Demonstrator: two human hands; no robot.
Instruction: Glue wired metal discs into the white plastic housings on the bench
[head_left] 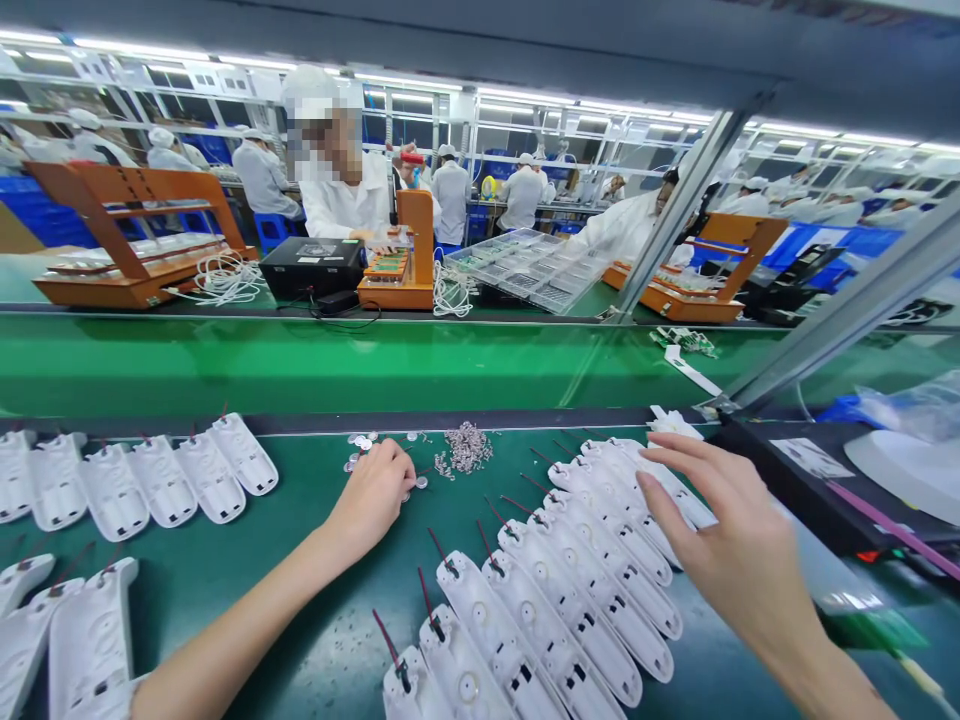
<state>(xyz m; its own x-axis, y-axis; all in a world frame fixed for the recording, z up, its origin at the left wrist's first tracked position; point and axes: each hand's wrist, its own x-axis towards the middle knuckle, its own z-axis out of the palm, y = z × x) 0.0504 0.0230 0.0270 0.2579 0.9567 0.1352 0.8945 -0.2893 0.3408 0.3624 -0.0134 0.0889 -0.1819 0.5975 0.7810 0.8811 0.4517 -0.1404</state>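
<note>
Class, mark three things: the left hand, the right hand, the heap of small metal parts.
left hand (373,492), head view, back of the hand.
right hand (726,542), head view, back of the hand.
heap of small metal parts (466,447), head view, middle of the heap.

Illumination is bright and even. Long white ceiling tube lights (525,96) cross the top of the frame and are blown out. The glossy green conveyor belt (300,365) across the middle shows pale streaks of glare. Shadows are faint and soft, with slight darkening beneath the left hand (371,495) on the dark green work mat (300,560). Wide-angle distortion tilts the grey metal frame post (679,210) at upper right and stretches the right hand (720,545) at lower right. The foreground is sharp and the far background softer. A pixelated patch sits upper left.
</note>
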